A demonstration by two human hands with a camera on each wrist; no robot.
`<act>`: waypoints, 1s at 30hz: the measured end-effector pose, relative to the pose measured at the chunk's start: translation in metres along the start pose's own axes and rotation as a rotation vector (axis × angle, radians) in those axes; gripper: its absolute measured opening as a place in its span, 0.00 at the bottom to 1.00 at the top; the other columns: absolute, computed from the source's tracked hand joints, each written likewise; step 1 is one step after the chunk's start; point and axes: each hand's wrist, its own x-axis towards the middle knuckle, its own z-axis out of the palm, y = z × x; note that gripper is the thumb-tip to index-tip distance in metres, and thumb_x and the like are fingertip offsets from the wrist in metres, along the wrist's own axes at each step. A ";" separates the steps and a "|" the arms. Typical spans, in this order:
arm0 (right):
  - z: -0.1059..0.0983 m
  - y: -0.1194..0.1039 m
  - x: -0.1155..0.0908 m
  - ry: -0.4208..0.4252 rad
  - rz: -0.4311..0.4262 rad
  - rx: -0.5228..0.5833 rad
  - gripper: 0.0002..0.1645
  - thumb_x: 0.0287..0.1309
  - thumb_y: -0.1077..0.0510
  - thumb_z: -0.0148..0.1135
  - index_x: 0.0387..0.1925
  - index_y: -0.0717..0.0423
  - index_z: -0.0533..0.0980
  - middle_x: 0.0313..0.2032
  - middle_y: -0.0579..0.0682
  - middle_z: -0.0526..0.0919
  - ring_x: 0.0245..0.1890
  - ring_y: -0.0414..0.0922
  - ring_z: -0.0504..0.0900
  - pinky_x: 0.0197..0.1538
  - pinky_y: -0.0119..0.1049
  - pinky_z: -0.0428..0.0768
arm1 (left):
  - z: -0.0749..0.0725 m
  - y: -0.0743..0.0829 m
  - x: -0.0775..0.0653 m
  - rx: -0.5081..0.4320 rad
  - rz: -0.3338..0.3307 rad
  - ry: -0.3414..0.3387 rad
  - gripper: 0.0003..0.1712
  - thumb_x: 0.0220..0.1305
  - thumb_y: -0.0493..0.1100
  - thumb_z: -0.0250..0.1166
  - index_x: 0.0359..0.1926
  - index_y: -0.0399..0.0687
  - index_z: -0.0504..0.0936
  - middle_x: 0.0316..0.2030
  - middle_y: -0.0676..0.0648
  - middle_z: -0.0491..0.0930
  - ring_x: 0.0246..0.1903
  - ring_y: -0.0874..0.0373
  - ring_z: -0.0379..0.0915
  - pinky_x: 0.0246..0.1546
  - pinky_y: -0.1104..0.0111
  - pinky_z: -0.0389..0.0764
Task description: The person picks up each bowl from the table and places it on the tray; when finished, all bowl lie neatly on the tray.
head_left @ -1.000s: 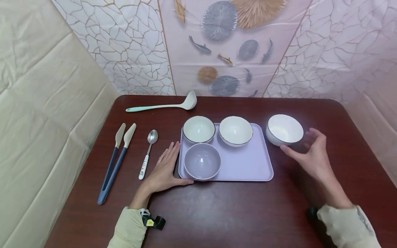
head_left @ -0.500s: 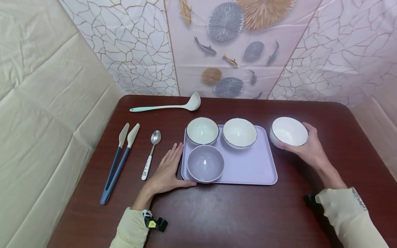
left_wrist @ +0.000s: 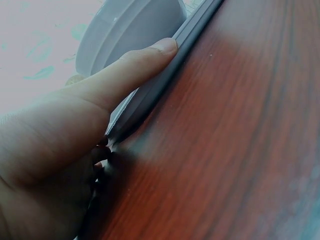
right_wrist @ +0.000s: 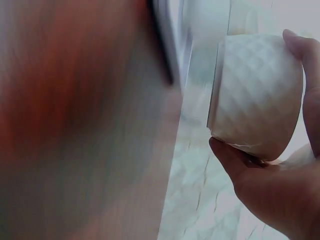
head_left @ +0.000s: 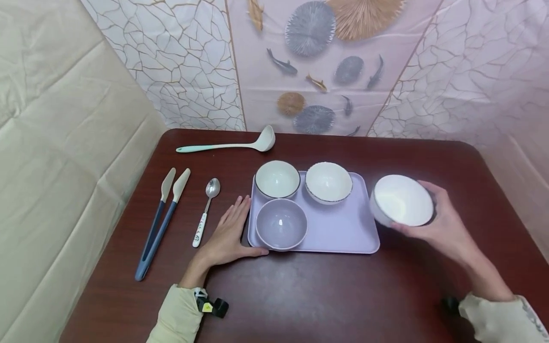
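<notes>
My right hand (head_left: 446,228) grips a white bowl (head_left: 402,201) above the table, just right of the lilac tray (head_left: 339,233). In the right wrist view, the thumb and fingers span the white bowl's (right_wrist: 260,95) outside, which has a raised diamond pattern. My left hand (head_left: 229,238) rests at the tray's near left corner, fingers straight along its left edge and thumb along the front edge. On the tray stand a grey-purple bowl (head_left: 281,225), a pale bowl (head_left: 277,179) behind it, and a white bowl with a dark speckled rim (head_left: 328,183).
Left of the tray lie a spoon (head_left: 206,212) with a patterned white handle and blue-handled tongs (head_left: 159,228). A ladle (head_left: 240,144) with a mint handle lies along the back of the dark wooden table (head_left: 309,295). Fabric covers the walls behind and beside it.
My right hand has closed around the right-hand white bowl, then raised it and brought it toward me. The left hand and the tray stay in place.
</notes>
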 end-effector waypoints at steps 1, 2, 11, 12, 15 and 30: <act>0.006 -0.006 -0.004 -0.018 -0.033 0.025 0.66 0.33 0.62 0.85 0.72 0.56 0.54 0.63 0.59 0.63 0.56 0.44 0.66 0.50 0.17 0.64 | -0.001 -0.001 -0.001 0.002 -0.003 0.003 0.76 0.42 0.73 0.73 0.77 0.37 0.43 0.76 0.40 0.44 0.75 0.47 0.32 0.72 0.54 0.40; 0.013 -0.012 -0.008 -0.039 -0.055 0.053 0.66 0.32 0.63 0.85 0.71 0.56 0.55 0.63 0.57 0.64 0.55 0.41 0.67 0.50 0.16 0.65 | -0.002 -0.002 -0.001 0.003 -0.008 0.005 0.76 0.41 0.73 0.73 0.77 0.37 0.43 0.76 0.40 0.44 0.75 0.47 0.32 0.72 0.54 0.39; 0.073 -0.041 -0.019 -0.189 -0.155 0.116 0.71 0.22 0.58 0.89 0.70 0.52 0.56 0.63 0.52 0.67 0.55 0.42 0.70 0.53 0.20 0.66 | 0.001 -0.005 0.000 0.020 -0.001 0.000 0.76 0.42 0.75 0.71 0.77 0.38 0.42 0.76 0.41 0.42 0.75 0.48 0.31 0.72 0.55 0.39; 0.077 -0.041 -0.020 -0.195 -0.160 0.116 0.71 0.22 0.58 0.89 0.70 0.53 0.56 0.62 0.52 0.68 0.54 0.43 0.70 0.53 0.20 0.67 | 0.001 -0.005 0.000 0.022 0.000 -0.003 0.76 0.43 0.76 0.70 0.77 0.38 0.42 0.76 0.41 0.42 0.75 0.48 0.31 0.72 0.55 0.39; 0.087 -0.041 -0.021 -0.211 -0.170 0.110 0.72 0.21 0.57 0.89 0.70 0.52 0.55 0.62 0.51 0.68 0.54 0.45 0.71 0.52 0.21 0.67 | 0.000 -0.004 0.000 0.025 0.001 -0.004 0.76 0.42 0.76 0.70 0.77 0.37 0.42 0.76 0.40 0.42 0.75 0.48 0.31 0.72 0.54 0.39; 0.096 -0.038 -0.015 -0.234 -0.152 0.068 0.72 0.24 0.46 0.88 0.70 0.50 0.53 0.60 0.52 0.68 0.54 0.48 0.72 0.53 0.25 0.66 | 0.000 -0.003 0.001 0.021 -0.012 -0.018 0.76 0.43 0.76 0.70 0.77 0.38 0.41 0.76 0.41 0.42 0.75 0.50 0.30 0.72 0.57 0.38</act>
